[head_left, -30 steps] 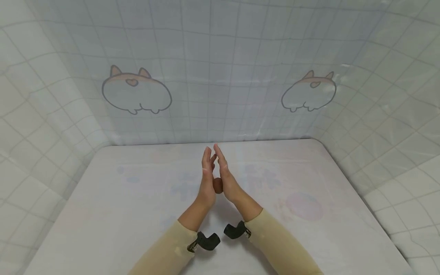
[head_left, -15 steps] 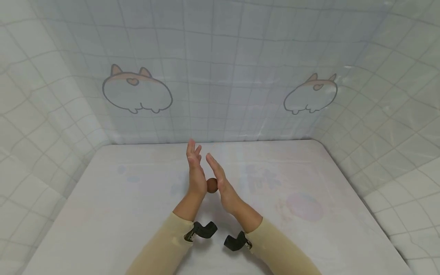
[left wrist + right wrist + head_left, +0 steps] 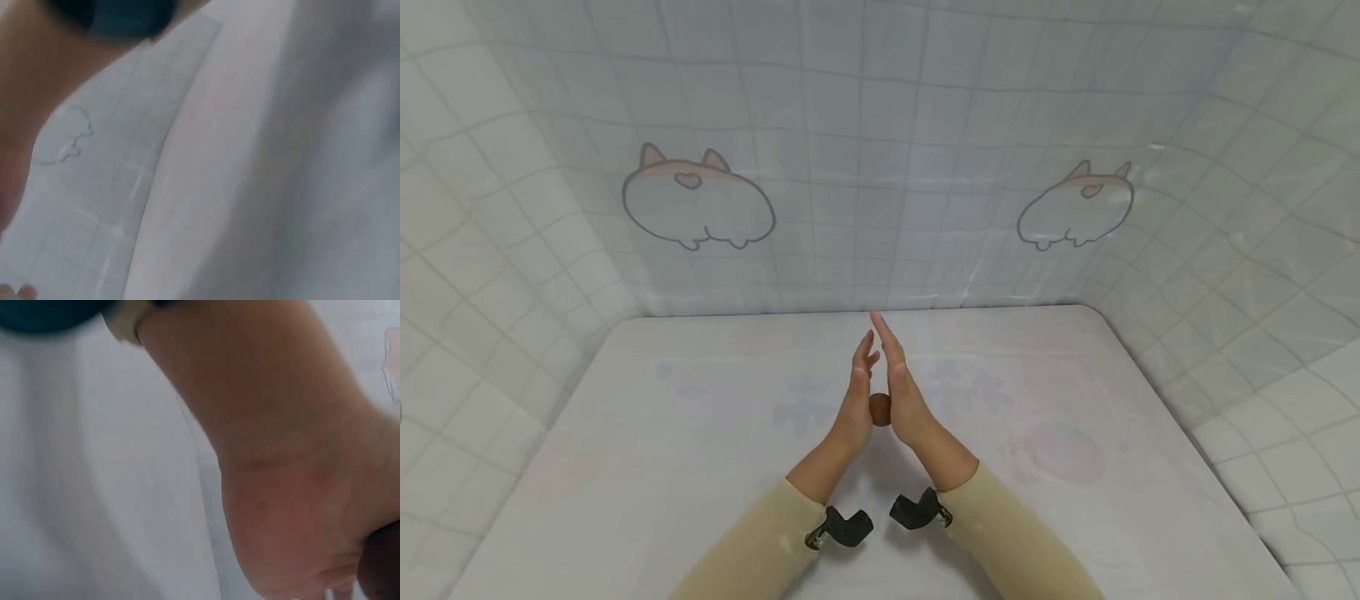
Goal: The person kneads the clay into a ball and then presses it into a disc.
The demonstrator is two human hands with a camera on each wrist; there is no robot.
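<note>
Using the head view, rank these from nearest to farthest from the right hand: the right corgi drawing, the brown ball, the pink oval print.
1. Brown ball: touching the right hand, on its palm side.
2. Pink oval print: on the tabletop, to that hand's right.
3. Right corgi drawing: up on the gridded backdrop, beyond the tabletop.

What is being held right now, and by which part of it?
A brown ball, held by its two opposite sides, pressed between the palms of the left hand and the right hand.
</note>
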